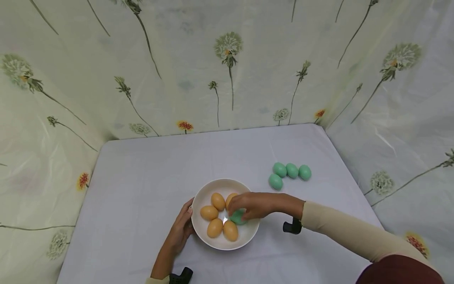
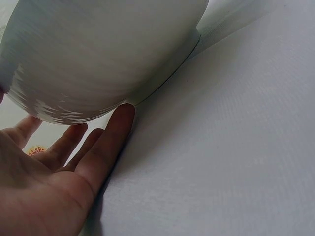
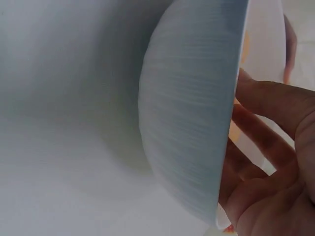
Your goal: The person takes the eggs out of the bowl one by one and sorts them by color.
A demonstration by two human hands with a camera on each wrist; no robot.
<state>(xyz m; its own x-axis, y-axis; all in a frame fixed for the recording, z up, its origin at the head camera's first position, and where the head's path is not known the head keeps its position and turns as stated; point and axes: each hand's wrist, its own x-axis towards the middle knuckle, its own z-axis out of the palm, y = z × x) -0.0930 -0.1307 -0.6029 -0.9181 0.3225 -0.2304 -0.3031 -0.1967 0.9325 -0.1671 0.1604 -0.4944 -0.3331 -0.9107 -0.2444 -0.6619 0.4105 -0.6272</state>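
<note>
A white bowl (image 1: 217, 182) stands on the table near its front edge, with several orange eggs (image 1: 209, 213) inside. My right hand (image 1: 248, 206) reaches into the bowl from the right, its fingertips curled round a green egg (image 1: 236, 217) low among the orange ones. My left hand (image 1: 181, 229) lies with straight fingers against the bowl's outer left wall. The left wrist view shows that open hand (image 2: 64, 167) touching the bowl's wall (image 2: 108, 54). In the right wrist view the right hand's fingers (image 3: 268, 105) hook over the bowl's rim (image 3: 231, 118); the egg is hidden there.
Several more green eggs (image 1: 291, 170) lie in a cluster on the pale table (image 1: 142, 173), behind and to the right of the bowl. Flowered curtains (image 1: 227, 63) enclose the table at the back and both sides.
</note>
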